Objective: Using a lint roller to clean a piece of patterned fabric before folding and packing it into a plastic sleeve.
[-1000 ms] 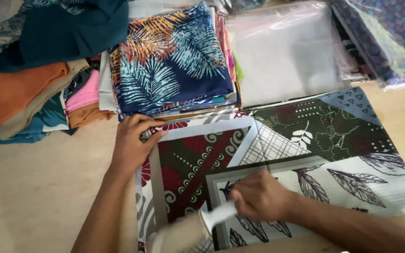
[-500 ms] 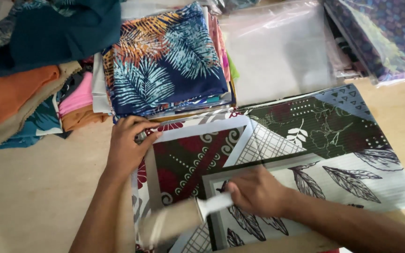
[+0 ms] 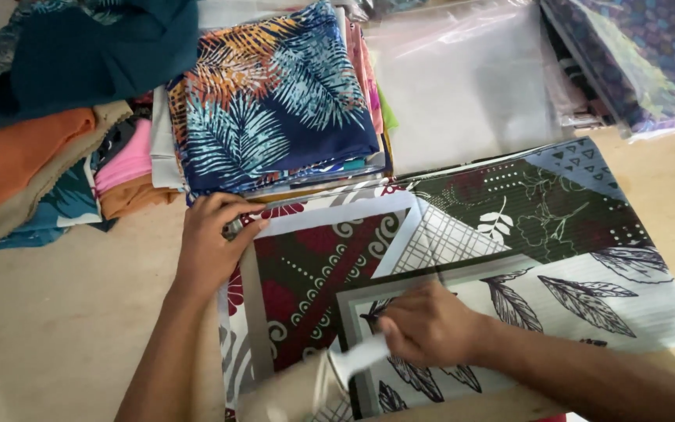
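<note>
In the head view, one patterned cloth (image 3: 462, 250) lies flat on the table (image 3: 48, 328). The left hand (image 3: 208, 242) presses its top-left corner with open fingers. The right hand (image 3: 427, 324) is closed on one white strip (image 3: 357, 355). Behind stand two stacks of folded fabrics (image 3: 275, 101).

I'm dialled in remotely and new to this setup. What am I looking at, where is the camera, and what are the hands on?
There is no machine here: a person works with two bare hands, filmed by one camera worn on their head, looking down. The left hand presses flat on the edge of a patterned cloth spread on the pale floor. The right hand rests on the same cloth and pinches a small white strip; what it is cannot be told. Above lie a folded stack topped by leaf-print fabric, a heap of plain folded fabrics, and clear plastic bags.
</note>
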